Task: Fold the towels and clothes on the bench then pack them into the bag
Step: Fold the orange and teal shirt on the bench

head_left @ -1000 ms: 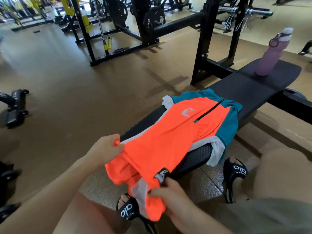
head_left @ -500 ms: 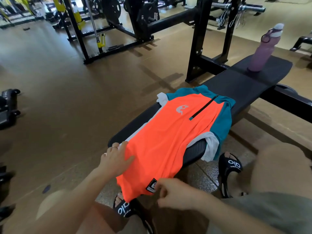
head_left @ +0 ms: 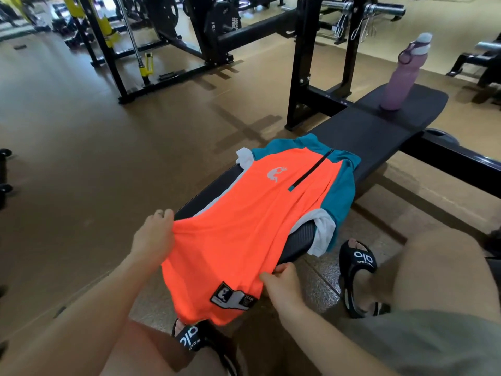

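Head view: my left hand [head_left: 153, 240] and right hand [head_left: 282, 283] are pinching the shirt [head_left: 244, 226] hem; I am judging an even pull keeps it flat on the counter [head_left: 379, 137].

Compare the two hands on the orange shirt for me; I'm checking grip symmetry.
The left hand grips the orange shirt at its left edge, bunching the cloth; the right hand pinches the right edge lower down, near the black patch. The left sits farther up the bench. Both hold the hem end, off the bench.
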### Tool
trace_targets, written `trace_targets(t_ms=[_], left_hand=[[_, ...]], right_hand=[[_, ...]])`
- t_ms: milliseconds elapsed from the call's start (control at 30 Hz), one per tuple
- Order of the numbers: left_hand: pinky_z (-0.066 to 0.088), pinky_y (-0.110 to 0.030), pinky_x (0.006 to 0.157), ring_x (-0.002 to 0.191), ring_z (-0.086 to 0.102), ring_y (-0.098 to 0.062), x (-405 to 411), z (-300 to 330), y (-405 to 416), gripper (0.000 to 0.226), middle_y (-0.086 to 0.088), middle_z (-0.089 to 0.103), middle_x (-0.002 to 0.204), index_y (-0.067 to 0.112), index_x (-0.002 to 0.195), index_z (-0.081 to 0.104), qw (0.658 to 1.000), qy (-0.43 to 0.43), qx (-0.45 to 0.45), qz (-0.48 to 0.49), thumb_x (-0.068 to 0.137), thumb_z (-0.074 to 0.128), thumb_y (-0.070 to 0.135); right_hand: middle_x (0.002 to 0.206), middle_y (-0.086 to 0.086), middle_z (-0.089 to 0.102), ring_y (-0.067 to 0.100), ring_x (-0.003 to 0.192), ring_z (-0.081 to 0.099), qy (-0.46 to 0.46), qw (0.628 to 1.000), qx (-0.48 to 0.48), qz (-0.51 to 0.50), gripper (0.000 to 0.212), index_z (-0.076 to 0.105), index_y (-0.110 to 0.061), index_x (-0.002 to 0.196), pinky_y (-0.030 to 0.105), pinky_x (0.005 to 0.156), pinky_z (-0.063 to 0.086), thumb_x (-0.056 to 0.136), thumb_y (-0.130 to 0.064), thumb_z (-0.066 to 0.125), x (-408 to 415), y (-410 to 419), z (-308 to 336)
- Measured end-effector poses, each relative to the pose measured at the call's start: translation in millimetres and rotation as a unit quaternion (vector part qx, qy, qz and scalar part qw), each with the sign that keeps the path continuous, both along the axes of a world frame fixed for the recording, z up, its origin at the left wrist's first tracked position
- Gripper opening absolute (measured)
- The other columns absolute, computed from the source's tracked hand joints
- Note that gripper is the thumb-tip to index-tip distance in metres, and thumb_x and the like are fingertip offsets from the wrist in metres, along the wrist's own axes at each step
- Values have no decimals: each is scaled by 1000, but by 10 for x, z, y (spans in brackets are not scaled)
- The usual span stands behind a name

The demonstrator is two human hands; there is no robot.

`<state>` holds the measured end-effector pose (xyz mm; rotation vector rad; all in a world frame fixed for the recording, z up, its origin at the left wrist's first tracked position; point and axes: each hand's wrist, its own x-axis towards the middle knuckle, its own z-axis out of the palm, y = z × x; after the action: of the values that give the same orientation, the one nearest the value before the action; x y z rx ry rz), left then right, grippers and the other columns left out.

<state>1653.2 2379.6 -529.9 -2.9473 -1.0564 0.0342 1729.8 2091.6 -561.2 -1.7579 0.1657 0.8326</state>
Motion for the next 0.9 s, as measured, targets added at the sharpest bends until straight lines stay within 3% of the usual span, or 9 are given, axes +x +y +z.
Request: trace_targets(t_ms=[100, 167, 233, 333, 433, 567, 700, 833, 900], left_hand=[[48, -47, 68, 103, 55, -41, 36, 128, 294, 22, -19, 53, 110, 5, 104, 52, 998, 3, 59, 0, 85, 47, -4], [53, -49, 81, 109, 55, -40, 75, 147, 353, 28, -19, 54, 118, 4, 113, 54, 994, 58, 83, 38, 87, 46, -1], [47, -49, 97, 121, 51, -36, 170, 135, 227, 39, -15, 51, 131, 11, 128, 51, 985, 130, 89, 67, 90, 45, 8], [32, -55, 113, 141, 35, -32, 415, 76, -248, 53, -13, 39, 151, 21, 149, 36, 988, 148, 36, -11, 96, 43, 22], [16, -57, 122, 153, 17, -28, 698, 61, -972, 66, -10, 20, 165, 29, 159, 19, 983, 124, -32, -129, 100, 43, 47], [13, -58, 122, 155, 8, -26, 1028, 24, -1813, 88, -4, 6, 169, 35, 161, 7, 961, 113, -97, -231, 91, 42, 74], [10, -60, 121, 157, -2, -25, 1240, -199, -1900, 94, -1, -8, 170, 35, 161, -3, 959, 139, -83, -234, 89, 38, 79], [4, -61, 121, 156, -13, -23, 1257, -374, -1765, 98, 1, -17, 169, 36, 160, -11, 960, 135, -66, -236, 80, 18, 86], [6, -61, 121, 157, -10, -22, 1272, -409, -1720, 97, 2, -13, 170, 37, 160, -7, 961, 123, -66, -240, 78, 13, 85]], right_hand=[[77, 3, 70, 22, 70, 66, 84, 994, 63, 2, 19, 61, -10, 93, 42, 78, 58, 73, -13, 64, -69, -30, -56], [58, -1, 62, 18, 53, 60, 129, 986, 66, 77, 12, 61, -9, 88, 40, 70, 58, 77, -11, 63, -101, -96, -67], [63, 2, 61, 18, 53, 60, 116, 968, -18, 222, 19, 61, -11, 91, 36, 59, 56, 77, -21, 67, -23, -193, -8], [79, 2, 66, 15, 65, 66, 70, 870, -142, 466, 26, 62, -9, 107, 30, 59, 54, 90, -30, 65, 369, -326, 168], [85, 0, 71, 14, 77, 70, -12, 814, -228, 535, 29, 65, -9, 110, 31, 75, 59, 94, -33, 63, 983, -472, 440], [85, 10, 70, 26, 78, 71, -88, 876, -278, 384, 29, 63, -5, 99, 38, 73, 61, 84, -30, 69, 1938, -659, 416], [103, 14, 59, 28, 92, 61, -38, 956, -201, 210, 63, 49, -8, 119, 42, 80, 54, 63, -23, 73, 2539, -797, 304], [126, 9, 53, 29, 111, 52, 34, 984, -107, 137, 96, 42, -10, 138, 45, 89, 43, 51, -27, 80, 2816, -751, 151], [128, 7, 56, 28, 111, 56, 61, 988, -81, 115, 80, 47, -11, 134, 40, 86, 46, 63, -24, 80, 2861, -729, 126]])
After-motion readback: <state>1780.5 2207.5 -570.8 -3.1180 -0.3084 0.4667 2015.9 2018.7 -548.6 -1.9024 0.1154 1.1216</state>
